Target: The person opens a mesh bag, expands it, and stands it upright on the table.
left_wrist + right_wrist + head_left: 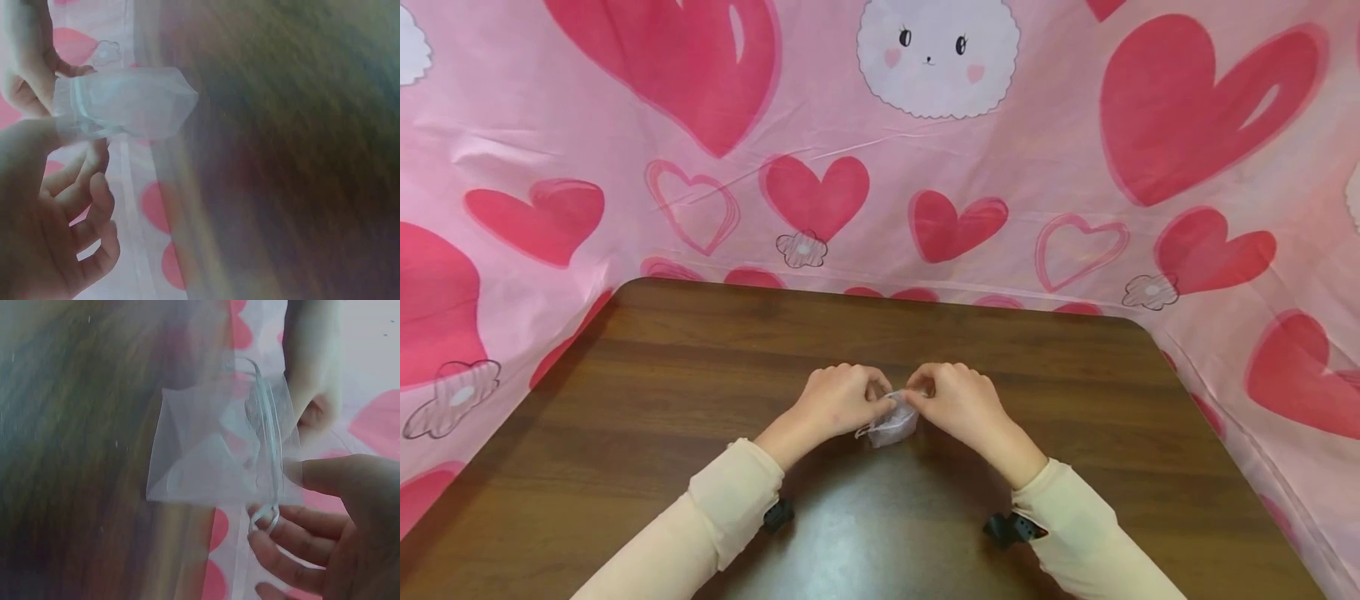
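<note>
A small sheer white drawstring pouch (pixel 893 427) hangs between both hands above the table, its mouth at the top. In the right wrist view the see-through pouch (pixel 200 444) shows a ribbon (pixel 269 437) threaded below its top edge, with a loop at each side. My left hand (pixel 842 403) pinches one side of the mouth between thumb and index finger. On the other side, my right hand (pixel 961 402) pinches the same edge. The left wrist view shows the pouch (pixel 137 103) with a pointed lower end. Whether anything lies inside it, I cannot tell.
A dark brown wooden table (pixel 715 367) with rounded far corners lies beneath the hands. Around its back and sides hangs a pink cloth (pixel 850 133) printed with red hearts. Black wrist straps (pixel 778 515) show at the cream sleeves (pixel 700 517).
</note>
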Action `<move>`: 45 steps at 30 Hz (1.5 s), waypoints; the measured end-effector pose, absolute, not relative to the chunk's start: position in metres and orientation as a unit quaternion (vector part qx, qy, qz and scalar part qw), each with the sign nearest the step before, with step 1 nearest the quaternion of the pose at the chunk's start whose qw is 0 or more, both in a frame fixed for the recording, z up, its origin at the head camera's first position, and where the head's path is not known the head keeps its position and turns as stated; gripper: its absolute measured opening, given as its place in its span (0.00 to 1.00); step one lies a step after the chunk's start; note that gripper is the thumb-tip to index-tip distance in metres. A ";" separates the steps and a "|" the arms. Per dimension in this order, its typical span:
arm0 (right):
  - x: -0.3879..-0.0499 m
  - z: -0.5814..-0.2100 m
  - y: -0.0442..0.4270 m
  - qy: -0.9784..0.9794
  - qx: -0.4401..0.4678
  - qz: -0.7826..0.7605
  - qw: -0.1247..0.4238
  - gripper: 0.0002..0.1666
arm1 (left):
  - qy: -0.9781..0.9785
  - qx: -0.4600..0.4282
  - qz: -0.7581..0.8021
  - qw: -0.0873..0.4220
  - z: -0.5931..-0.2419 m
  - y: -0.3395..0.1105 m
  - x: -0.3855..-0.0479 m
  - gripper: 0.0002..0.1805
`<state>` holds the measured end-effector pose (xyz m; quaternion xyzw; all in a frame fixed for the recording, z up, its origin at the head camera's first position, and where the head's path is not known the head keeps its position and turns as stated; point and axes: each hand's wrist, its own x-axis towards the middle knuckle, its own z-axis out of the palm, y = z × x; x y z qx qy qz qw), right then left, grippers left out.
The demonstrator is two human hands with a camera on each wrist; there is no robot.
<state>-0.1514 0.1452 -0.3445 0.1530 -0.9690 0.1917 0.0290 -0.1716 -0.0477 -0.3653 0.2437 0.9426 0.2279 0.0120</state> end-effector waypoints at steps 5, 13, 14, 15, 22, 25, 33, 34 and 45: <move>-0.140 -0.348 0.138 -0.976 0.104 0.188 0.018 0.28 | 0.945 0.211 0.251 -0.015 -0.369 -0.044 -0.167 0.07; -0.128 -0.352 0.136 -0.979 0.061 0.185 0.055 0.22 | 0.940 0.158 0.302 -0.020 -0.368 -0.044 -0.161 0.04; -0.128 -0.352 0.136 -0.978 0.062 0.190 0.056 0.18 | 0.938 0.155 0.309 -0.018 -0.368 -0.044 -0.161 0.04; -0.127 -0.352 0.137 -0.977 0.062 0.195 0.057 0.13 | 0.936 0.153 0.316 -0.015 -0.367 -0.044 -0.160 0.04; -0.127 -0.353 0.142 -0.972 0.068 0.214 0.064 0.05 | 0.935 0.150 0.321 -0.017 -0.364 -0.049 -0.158 0.05; -0.126 -0.349 0.145 -0.971 0.067 0.226 0.046 0.05 | 0.936 0.147 0.320 -0.019 -0.364 -0.052 -0.159 0.05; -0.123 -0.342 0.151 -0.967 0.064 0.246 0.013 0.03 | 0.930 0.141 0.338 0.020 -0.366 -0.056 -0.159 0.05; -0.123 -0.342 0.151 -0.967 0.066 0.246 0.014 0.03 | 0.929 0.142 0.340 0.026 -0.366 -0.056 -0.159 0.04; -0.127 -0.351 0.147 -0.964 0.078 0.252 0.035 0.07 | 0.925 0.166 0.340 0.040 -0.370 -0.054 -0.161 0.07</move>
